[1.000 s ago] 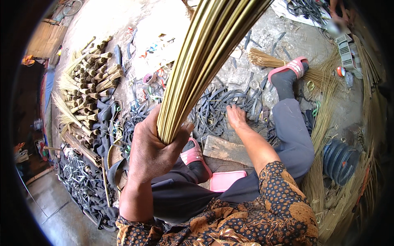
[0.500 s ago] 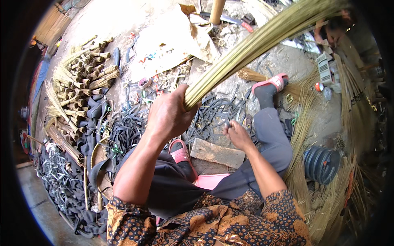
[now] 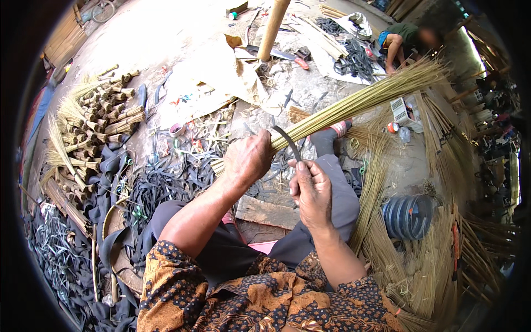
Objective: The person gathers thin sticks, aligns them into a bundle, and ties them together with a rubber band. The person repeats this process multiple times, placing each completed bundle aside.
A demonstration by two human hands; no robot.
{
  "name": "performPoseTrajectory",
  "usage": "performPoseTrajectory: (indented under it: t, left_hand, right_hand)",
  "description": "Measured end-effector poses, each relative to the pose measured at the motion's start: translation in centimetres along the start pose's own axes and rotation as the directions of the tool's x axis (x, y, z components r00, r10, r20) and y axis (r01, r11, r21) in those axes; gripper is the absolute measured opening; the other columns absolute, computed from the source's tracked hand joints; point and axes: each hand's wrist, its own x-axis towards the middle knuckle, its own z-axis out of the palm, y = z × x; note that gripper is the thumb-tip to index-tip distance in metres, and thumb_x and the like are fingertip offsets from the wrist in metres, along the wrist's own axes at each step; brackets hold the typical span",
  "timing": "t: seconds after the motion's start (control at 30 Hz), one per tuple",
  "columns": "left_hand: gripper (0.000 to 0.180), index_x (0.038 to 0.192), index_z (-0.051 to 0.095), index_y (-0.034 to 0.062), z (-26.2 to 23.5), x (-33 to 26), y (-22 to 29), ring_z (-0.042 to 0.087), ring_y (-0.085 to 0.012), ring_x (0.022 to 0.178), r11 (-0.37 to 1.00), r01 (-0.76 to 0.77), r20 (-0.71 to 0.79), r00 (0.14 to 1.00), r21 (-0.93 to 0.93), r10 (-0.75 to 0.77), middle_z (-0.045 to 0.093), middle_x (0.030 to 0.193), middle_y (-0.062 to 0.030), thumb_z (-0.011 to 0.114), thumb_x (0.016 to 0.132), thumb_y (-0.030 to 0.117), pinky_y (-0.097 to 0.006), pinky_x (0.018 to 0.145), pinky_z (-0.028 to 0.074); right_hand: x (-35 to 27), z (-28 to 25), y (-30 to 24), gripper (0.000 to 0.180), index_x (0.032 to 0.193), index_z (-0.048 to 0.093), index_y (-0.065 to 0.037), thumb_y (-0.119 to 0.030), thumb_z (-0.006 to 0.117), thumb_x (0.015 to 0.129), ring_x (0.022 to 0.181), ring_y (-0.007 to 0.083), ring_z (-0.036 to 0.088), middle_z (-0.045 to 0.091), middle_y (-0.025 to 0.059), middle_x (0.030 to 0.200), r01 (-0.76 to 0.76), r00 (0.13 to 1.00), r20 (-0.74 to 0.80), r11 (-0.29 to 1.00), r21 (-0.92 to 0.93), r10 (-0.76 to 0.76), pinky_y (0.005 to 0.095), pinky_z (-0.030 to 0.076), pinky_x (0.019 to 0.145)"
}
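My left hand is closed round the thick end of a long bundle of thin yellow-green sticks, which slants up to the right with its loose tips far off. A dark rubber strip lies across the bundle just beyond that hand. Its lower end is pinched between the thumb and fingers of my right hand, held close below the bundle. Whether the strip's upper end sits under the left fingers cannot be seen clearly.
Tied stick bundles are piled at the left, beside heaps of black rubber strips. A wooden board lies between my feet. At the right are a ribbed blue plastic container and loose sticks. Another person crouches at the far right.
The stick bundle has come down to a flatter slant. My right hand has risen toward it, and a dark strip now shows between that hand and the bundle. The view has shifted rightward.
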Motion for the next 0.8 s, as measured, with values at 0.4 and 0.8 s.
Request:
performPoseTrajectory:
  t: [0.4,0.8]
  left_hand:
    - [0.079,0.155,0.031,-0.0063,-0.1,-1.1,0.2,0.073,-0.0408,0.075,0.998,-0.054,0.018,0.998,-0.044,0.055,0.073,0.081,-0.0225,0.067,0.094,0.029,-0.05,0.064,0.057]
    - [0.032,0.109,0.062,0.0066,-0.4,-1.0,-0.3,0.071,-0.0458,0.081,0.983,-0.066,0.062,0.995,-0.174,0.078,0.071,0.081,-0.0243,0.07,0.094,0.034,-0.057,0.07,0.056]
  right_hand:
    - [-0.9,0.6,0.3,0.032,0.11,0.067,0.003,-0.027,0.054,0.111,0.048,0.0036,0.051,0.069,0.0063,0.071,-0.005,0.997,-0.072,0.994,-0.108,-0.003,0.0189,0.039,0.045]
    - [-2.0,-1.5,1.4,0.036,0.102,0.064,-0.002,-0.035,0.054,0.111,0.063,0.0064,0.051,0.06,0.002,0.075,0.13,0.991,0.037,0.923,-0.362,-0.125,0.0214,0.039,0.055]
